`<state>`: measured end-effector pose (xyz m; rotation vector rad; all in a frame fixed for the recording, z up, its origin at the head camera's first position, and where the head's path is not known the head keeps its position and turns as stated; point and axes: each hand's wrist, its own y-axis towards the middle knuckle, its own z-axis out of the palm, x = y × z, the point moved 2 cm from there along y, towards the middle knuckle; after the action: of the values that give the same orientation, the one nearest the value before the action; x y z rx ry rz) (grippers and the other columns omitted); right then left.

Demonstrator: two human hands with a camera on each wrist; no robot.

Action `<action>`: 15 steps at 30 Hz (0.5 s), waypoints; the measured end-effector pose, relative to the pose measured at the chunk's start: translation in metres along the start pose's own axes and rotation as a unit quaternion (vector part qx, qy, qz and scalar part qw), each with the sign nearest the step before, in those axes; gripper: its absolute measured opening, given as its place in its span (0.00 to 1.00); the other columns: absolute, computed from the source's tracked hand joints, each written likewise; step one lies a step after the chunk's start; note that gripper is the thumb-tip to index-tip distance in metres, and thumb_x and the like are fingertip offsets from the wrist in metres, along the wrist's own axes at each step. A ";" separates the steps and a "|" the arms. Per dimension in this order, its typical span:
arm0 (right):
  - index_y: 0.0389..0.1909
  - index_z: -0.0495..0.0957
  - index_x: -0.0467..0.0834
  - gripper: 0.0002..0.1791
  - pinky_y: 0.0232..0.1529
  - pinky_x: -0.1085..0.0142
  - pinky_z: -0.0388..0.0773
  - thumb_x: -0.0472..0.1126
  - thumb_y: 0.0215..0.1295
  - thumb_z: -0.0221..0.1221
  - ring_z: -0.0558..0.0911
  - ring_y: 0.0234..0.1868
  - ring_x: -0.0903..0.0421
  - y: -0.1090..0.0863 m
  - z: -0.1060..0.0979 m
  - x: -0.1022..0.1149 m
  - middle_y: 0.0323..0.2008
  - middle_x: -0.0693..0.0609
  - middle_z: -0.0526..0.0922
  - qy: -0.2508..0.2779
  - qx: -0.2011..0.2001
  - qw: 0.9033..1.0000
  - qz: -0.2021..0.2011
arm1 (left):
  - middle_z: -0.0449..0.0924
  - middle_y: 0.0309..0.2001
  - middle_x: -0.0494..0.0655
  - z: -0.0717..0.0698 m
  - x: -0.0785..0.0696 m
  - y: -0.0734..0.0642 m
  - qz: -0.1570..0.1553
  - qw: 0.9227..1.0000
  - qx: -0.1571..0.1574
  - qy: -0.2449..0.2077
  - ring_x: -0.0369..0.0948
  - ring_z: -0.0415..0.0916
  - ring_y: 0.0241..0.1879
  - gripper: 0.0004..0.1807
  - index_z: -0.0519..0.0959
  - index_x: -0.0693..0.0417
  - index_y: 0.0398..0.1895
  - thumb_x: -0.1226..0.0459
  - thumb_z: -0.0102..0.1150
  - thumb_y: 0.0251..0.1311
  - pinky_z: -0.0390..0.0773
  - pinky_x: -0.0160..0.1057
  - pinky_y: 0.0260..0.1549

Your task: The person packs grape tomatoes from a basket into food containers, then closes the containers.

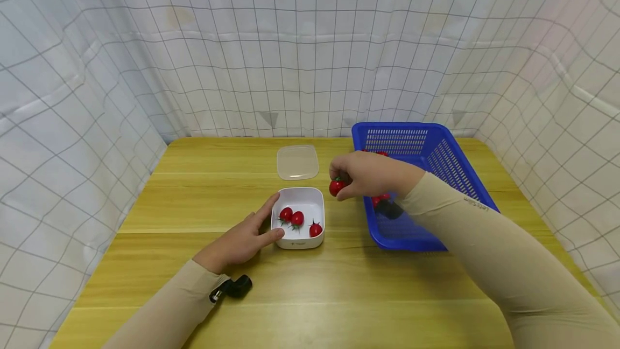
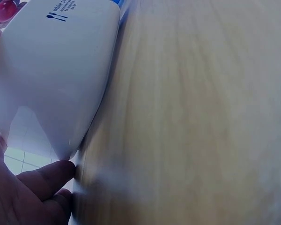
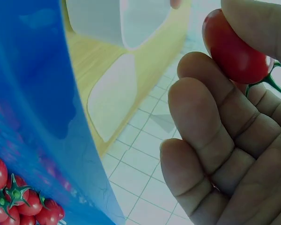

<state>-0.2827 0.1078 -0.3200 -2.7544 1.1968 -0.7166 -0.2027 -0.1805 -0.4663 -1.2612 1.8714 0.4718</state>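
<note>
My right hand (image 1: 370, 174) pinches a red cherry tomato (image 1: 336, 187) between thumb and fingers, just right of a white square container (image 1: 305, 198). In the right wrist view, the held tomato (image 3: 234, 49) shows a green stem, and the other fingers are bent below it. Three cherry tomatoes, including one at the near right corner (image 1: 315, 229), lie inside the container. My left hand (image 1: 244, 238) rests against the container's left side, fingers extended and thumb at the near rim. The left wrist view shows its fingertips touching the container's outer wall (image 2: 56, 79).
A blue plastic basket (image 1: 436, 131) stands on the right under my right forearm, with several cherry tomatoes (image 3: 30, 204) inside. Behind the container lies a flat translucent lid (image 1: 297, 162). Gridded white curtains (image 1: 310, 69) enclose the wooden table (image 1: 310, 284) at the back and sides.
</note>
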 end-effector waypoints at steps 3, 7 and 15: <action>0.46 0.79 0.47 0.16 0.42 0.64 0.80 0.47 0.65 0.74 0.80 0.38 0.56 0.003 0.002 0.001 0.37 0.54 0.84 0.001 0.004 1.000 -0.003 | 0.40 0.87 0.52 0.000 0.000 0.000 -0.001 1.000 -0.001 0.001 0.60 0.41 0.85 0.48 0.36 0.31 0.87 0.47 0.56 0.77 0.47 0.67 0.80; 0.46 0.79 0.47 0.17 0.41 0.64 0.79 0.47 0.65 0.74 0.79 0.37 0.56 0.005 0.005 0.004 0.36 0.54 0.83 0.001 0.009 1.000 -0.009 | 0.40 0.87 0.52 0.000 -0.001 0.000 -0.002 1.000 0.000 -0.002 0.60 0.41 0.85 0.48 0.37 0.31 0.87 0.47 0.56 0.77 0.47 0.67 0.80; 0.45 0.79 0.47 0.16 0.40 0.65 0.79 0.47 0.65 0.74 0.79 0.37 0.57 0.008 0.008 0.010 0.36 0.55 0.84 0.002 0.016 1.000 -0.015 | 0.40 0.87 0.51 0.000 0.001 0.000 -0.004 1.000 0.001 -0.002 0.60 0.41 0.85 0.48 0.37 0.30 0.87 0.46 0.56 0.77 0.47 0.68 0.80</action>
<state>-0.2789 0.0943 -0.3250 -2.7520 1.1369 -0.7381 -0.2032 -0.1809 -0.4676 -1.2641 1.8622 0.4679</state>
